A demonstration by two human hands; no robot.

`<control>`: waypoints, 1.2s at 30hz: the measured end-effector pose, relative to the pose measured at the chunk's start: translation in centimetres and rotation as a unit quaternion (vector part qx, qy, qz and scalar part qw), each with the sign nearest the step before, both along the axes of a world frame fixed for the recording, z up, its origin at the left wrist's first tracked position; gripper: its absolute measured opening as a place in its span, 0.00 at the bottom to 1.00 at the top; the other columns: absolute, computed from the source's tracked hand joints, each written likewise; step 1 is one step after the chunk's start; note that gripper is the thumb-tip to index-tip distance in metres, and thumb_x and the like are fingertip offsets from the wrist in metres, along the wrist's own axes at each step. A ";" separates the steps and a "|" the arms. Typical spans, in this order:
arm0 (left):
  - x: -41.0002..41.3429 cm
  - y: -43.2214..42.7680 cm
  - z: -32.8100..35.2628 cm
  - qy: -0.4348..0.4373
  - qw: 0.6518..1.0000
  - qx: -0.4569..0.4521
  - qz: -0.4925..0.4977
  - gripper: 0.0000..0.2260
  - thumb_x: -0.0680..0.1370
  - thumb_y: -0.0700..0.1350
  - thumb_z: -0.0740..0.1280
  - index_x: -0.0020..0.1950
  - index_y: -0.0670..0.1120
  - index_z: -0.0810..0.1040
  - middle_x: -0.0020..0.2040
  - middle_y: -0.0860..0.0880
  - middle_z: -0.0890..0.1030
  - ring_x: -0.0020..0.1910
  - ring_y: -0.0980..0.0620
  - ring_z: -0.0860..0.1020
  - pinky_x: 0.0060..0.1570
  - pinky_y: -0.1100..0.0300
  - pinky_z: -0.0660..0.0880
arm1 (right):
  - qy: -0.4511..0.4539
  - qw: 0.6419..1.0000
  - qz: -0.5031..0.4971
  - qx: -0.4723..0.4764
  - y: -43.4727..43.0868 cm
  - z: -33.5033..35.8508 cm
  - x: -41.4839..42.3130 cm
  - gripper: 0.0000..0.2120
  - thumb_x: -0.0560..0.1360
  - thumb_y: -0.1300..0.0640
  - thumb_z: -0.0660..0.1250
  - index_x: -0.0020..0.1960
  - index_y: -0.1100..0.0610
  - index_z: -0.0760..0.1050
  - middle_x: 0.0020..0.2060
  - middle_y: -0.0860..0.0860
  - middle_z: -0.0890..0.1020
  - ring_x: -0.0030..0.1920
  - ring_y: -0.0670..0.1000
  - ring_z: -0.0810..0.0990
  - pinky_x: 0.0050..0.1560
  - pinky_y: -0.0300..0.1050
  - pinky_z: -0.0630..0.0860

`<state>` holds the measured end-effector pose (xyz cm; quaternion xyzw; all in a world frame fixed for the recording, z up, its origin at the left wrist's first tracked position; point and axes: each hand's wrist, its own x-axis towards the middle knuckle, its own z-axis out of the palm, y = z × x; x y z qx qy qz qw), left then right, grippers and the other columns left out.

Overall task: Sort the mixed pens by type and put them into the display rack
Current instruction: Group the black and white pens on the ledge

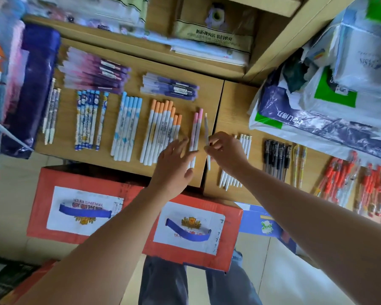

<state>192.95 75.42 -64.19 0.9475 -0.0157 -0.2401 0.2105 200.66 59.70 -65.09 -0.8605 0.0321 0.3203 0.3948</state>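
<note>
Pinching a thin white pen (206, 128) with right hand (227, 154) fingers, left hand (174, 166) fingers spread over pink-capped pens (195, 130) on tabletop (92, 155)

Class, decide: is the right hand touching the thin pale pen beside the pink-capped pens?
Touching. The head view shows the right hand pinching the pale pen at mid-barrel.

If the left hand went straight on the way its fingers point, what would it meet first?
Most likely the two pink-capped pens just ahead of the left hand; blur hides whether its straight fingers touch them. Beyond lies the pale pen pinched by the right hand.
</note>
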 end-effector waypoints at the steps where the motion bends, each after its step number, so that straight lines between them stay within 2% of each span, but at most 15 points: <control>1: 0.1 0.9 0.1 -0.022 1.000 -0.018 0.006 0.20 0.78 0.45 0.63 0.70 0.50 0.70 0.74 0.46 0.63 0.74 0.44 0.58 0.69 0.46 0.61 | -0.007 1.000 0.001 -0.001 0.7 0.1 0.1 0.08 0.74 0.57 0.69 0.53 0.55 0.77 0.38 0.48 0.80 0.39 0.50 0.81 0.38 0.39 0.74; 3: 0.4 2.9 0.2 -0.069 0.995 -0.043 0.049 0.15 0.75 0.40 0.67 0.62 0.47 0.77 0.65 0.46 0.74 0.67 0.43 0.69 0.61 0.46 0.69 | -0.015 1.000 0.011 -0.002 2.2 0.4 0.4 0.07 0.74 0.57 0.69 0.52 0.54 0.76 0.37 0.47 0.79 0.37 0.48 0.80 0.36 0.38 0.73; 5: 0.8 5.4 0.5 -0.098 0.989 -0.018 0.106 0.14 0.73 0.37 0.68 0.58 0.46 0.79 0.59 0.44 0.77 0.62 0.41 0.73 0.57 0.46 0.71 | -0.010 1.000 0.017 0.007 4.2 0.6 0.6 0.05 0.75 0.58 0.69 0.50 0.52 0.75 0.37 0.48 0.79 0.37 0.49 0.80 0.36 0.39 0.73; 7: 1.0 8.0 0.7 -0.098 0.982 0.046 0.153 0.17 0.72 0.38 0.67 0.62 0.45 0.77 0.64 0.42 0.74 0.66 0.39 0.69 0.62 0.44 0.68 | 0.002 1.000 0.025 0.015 6.5 0.8 0.6 0.05 0.75 0.57 0.69 0.49 0.51 0.74 0.38 0.48 0.80 0.37 0.51 0.81 0.37 0.40 0.74; 9: 0.7 10.9 0.8 -0.080 0.970 0.095 0.207 0.22 0.74 0.41 0.66 0.68 0.46 0.72 0.72 0.40 0.67 0.73 0.37 0.61 0.69 0.43 0.60 | 0.014 0.999 0.031 0.026 9.1 1.2 0.5 0.05 0.75 0.57 0.68 0.50 0.52 0.75 0.38 0.50 0.81 0.36 0.51 0.81 0.35 0.39 0.75; 12: -0.5 15.3 0.6 -0.034 0.953 0.115 0.277 0.25 0.78 0.44 0.63 0.75 0.47 0.63 0.77 0.39 0.56 0.77 0.39 0.51 0.73 0.44 0.51 | 0.027 0.997 0.059 0.037 13.3 2.0 0.6 0.04 0.76 0.56 0.67 0.51 0.52 0.75 0.34 0.46 0.80 0.31 0.49 0.81 0.30 0.36 0.73; 14: -1.4 18.1 0.5 -0.022 0.946 0.111 0.303 0.26 0.78 0.44 0.62 0.76 0.46 0.61 0.78 0.38 0.54 0.77 0.39 0.50 0.74 0.45 0.50 | 0.037 0.995 0.079 0.044 16.3 2.3 0.6 0.04 0.76 0.55 0.68 0.49 0.49 0.74 0.34 0.46 0.80 0.32 0.50 0.83 0.33 0.40 0.75; 16: -2.2 20.6 0.3 -0.005 0.943 0.103 0.316 0.27 0.79 0.45 0.62 0.77 0.45 0.58 0.78 0.39 0.53 0.77 0.40 0.50 0.75 0.46 0.51 | 0.051 0.993 0.095 0.053 19.3 2.4 0.6 0.05 0.76 0.55 0.69 0.49 0.49 0.74 0.33 0.47 0.81 0.33 0.50 0.83 0.33 0.40 0.76; 18: -3.2 22.6 -0.1 0.010 0.944 0.098 0.316 0.28 0.80 0.47 0.61 0.78 0.45 0.56 0.78 0.40 0.53 0.77 0.41 0.51 0.75 0.47 0.52 | 0.058 0.990 0.111 0.058 22.1 2.2 0.5 0.05 0.76 0.56 0.69 0.49 0.50 0.74 0.33 0.47 0.82 0.32 0.49 0.83 0.29 0.38 0.73; 21: -4.8 24.9 -0.6 0.018 0.945 0.077 0.317 0.28 0.80 0.46 0.61 0.78 0.44 0.56 0.78 0.41 0.55 0.77 0.42 0.54 0.74 0.47 0.56 | 0.070 0.987 0.128 0.065 26.2 1.9 0.6 0.06 0.75 0.57 0.69 0.51 0.54 0.75 0.35 0.48 0.82 0.30 0.47 0.82 0.33 0.40 0.77; 25: -6.2 26.7 -0.7 0.008 0.947 0.031 0.318 0.28 0.79 0.42 0.60 0.78 0.46 0.56 0.78 0.44 0.57 0.73 0.43 0.62 0.68 0.46 0.65 | 0.109 0.986 0.111 0.059 31.3 0.8 0.6 0.06 0.74 0.59 0.70 0.47 0.55 0.73 0.39 0.53 0.80 0.24 0.43 0.80 0.25 0.39 0.71; 29: -6.9 27.6 -1.1 -0.015 0.950 -0.010 0.313 0.27 0.78 0.40 0.60 0.77 0.45 0.58 0.77 0.45 0.59 0.71 0.42 0.66 0.65 0.44 0.68 | 0.113 0.989 0.094 0.025 34.7 -0.2 0.5 0.08 0.74 0.64 0.68 0.40 0.54 0.72 0.34 0.54 0.81 0.23 0.44 0.80 0.23 0.37 0.72; 32: -7.2 28.0 -1.4 -0.029 0.948 -0.030 0.314 0.27 0.78 0.39 0.59 0.77 0.45 0.58 0.77 0.45 0.60 0.72 0.44 0.66 0.66 0.45 0.69 | 0.118 0.990 0.079 0.010 35.9 -0.4 0.1 0.06 0.74 0.64 0.69 0.42 0.56 0.74 0.30 0.52 0.80 0.23 0.47 0.80 0.25 0.38 0.77; 36: -7.5 28.3 -1.6 -0.049 0.951 -0.046 0.303 0.27 0.77 0.38 0.60 0.76 0.45 0.61 0.77 0.45 0.61 0.72 0.44 0.66 0.65 0.45 0.70 | 0.137 0.987 0.076 0.026 36.8 -0.2 -0.3 0.09 0.75 0.65 0.65 0.41 0.54 0.71 0.33 0.53 0.80 0.27 0.52 0.80 0.29 0.40 0.79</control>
